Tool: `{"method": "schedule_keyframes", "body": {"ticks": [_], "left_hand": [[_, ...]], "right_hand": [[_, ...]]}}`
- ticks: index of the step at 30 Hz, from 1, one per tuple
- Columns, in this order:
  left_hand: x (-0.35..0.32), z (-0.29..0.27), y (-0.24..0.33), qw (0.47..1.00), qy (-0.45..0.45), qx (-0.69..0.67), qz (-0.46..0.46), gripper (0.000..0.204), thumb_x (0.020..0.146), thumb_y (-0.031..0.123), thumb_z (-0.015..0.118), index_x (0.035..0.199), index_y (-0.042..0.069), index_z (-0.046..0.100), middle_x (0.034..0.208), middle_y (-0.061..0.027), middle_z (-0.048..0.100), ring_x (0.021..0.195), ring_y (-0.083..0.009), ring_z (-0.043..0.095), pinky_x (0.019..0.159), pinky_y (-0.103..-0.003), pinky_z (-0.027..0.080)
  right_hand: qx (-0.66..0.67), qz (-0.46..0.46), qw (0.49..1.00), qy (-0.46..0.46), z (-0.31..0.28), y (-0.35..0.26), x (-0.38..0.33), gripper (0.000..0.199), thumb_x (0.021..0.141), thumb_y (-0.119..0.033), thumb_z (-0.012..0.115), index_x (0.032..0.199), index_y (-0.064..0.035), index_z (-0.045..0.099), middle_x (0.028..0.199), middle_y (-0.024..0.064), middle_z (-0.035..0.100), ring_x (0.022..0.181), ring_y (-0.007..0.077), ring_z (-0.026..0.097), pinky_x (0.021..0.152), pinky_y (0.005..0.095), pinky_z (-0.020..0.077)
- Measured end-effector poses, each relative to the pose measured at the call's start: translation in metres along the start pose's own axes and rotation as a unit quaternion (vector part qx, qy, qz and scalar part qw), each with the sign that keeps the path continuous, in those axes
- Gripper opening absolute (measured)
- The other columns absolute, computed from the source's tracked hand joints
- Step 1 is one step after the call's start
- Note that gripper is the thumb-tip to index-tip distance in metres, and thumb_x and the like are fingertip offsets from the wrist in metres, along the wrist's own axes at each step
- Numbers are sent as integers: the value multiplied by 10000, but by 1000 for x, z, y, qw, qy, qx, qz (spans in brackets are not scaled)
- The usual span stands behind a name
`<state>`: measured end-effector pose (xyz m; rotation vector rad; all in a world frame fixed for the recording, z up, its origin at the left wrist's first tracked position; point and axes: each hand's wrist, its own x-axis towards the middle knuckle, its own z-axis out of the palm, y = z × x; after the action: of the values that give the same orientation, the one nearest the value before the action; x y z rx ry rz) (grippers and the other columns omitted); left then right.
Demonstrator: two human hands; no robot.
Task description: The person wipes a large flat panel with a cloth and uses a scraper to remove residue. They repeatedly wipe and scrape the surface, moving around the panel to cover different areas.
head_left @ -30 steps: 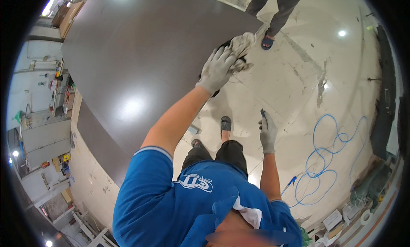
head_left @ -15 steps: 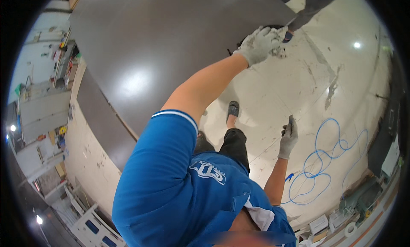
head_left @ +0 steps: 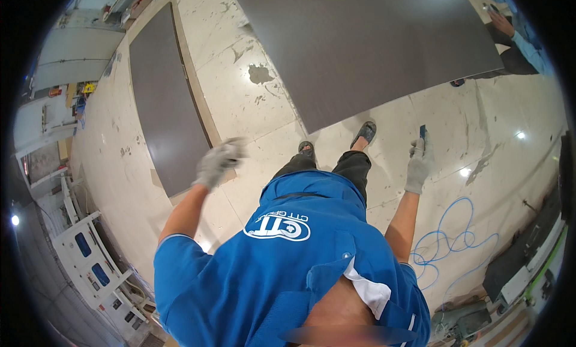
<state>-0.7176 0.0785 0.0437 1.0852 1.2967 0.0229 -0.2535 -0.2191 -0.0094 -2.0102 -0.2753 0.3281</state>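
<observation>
Bearings from the centre of the head view, 12 at top. Hands well apart. Both gloved in pale grey.

Right hand (head_left: 419, 167), 3 o'clock: fingers curled around a small dark-blue piece (head_left: 423, 132), its end poking up past the fingers toward 2. Left hand (head_left: 221, 162), 9 o'clock: blurred; cannot tell whether it holds anything. In the view it sits just beside the lower right edge of the narrow dark panel (head_left: 165, 101); contact cannot be told. That panel lies lengthwise at 10 o'clock, a tan strip (head_left: 193, 83) showing along its right edge.

Large dark-grey panel (head_left: 372, 41) at 1 o'clock, running off the top, near corner pointing down toward the wearer's dark slippers (head_left: 365, 132). Co-worker's hand (head_left: 503, 24) at 2, near the panel's right side. Thin blue hose (head_left: 438, 248) looped over the pale, stained floor (head_left: 264, 149) at 4. White machine (head_left: 90, 263) at 8.
</observation>
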Motion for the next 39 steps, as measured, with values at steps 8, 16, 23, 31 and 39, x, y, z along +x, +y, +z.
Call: {"method": "schedule_keyframes", "body": {"ticks": [8, 16, 23, 31, 39], "left_hand": [[16, -99, -33, 886, 366, 30, 284, 289, 991, 151, 699, 1235, -2, 687, 1127, -84, 725, 960, -137, 669, 875, -281, 548], [48, 17, 24, 931, 249, -34, 263, 336, 910, -39, 674, 1238, 31, 680, 1073, -66, 720, 887, -134, 672, 762, -276, 552], [21, 30, -67, 925, 320, -116, 168, 320, 914, -5, 716, 1228, 37, 679, 1082, -71, 712, 833, -110, 668, 685, -246, 544], [-17, 49, -104, 917, 376, -131, 25, 371, 907, -69, 660, 1264, 29, 667, 1110, -90, 728, 932, -143, 695, 772, -270, 574], [-1, 50, -104, 908, 360, -178, 116, 388, 892, -6, 722, 1275, 34, 671, 1100, -68, 742, 993, -165, 688, 884, -281, 550]], "right_hand": [[-79, -203, 972, -88, 70, -58, -33, 293, 1013, -161, 618, 1283, -95, 709, 978, 55, 703, 888, 175, 632, 803, 332, 513], [-215, -383, 894, -85, 182, -119, 65, 153, 955, -205, 663, 1052, -176, 777, 1028, 70, 715, 983, 292, 626, 884, 421, 491], [-127, -588, 648, -467, 177, -104, -28, 122, 818, -158, 701, 920, -213, 740, 904, 3, 679, 912, 277, 630, 800, 437, 495], [-149, -496, 836, -180, 225, -136, 68, 161, 821, -86, 695, 937, -187, 741, 972, 27, 720, 943, 278, 649, 875, 420, 506], [-97, -526, 688, -491, 135, -105, -27, 199, 847, -56, 629, 937, -201, 731, 861, 1, 654, 841, 257, 615, 787, 406, 491]]}}
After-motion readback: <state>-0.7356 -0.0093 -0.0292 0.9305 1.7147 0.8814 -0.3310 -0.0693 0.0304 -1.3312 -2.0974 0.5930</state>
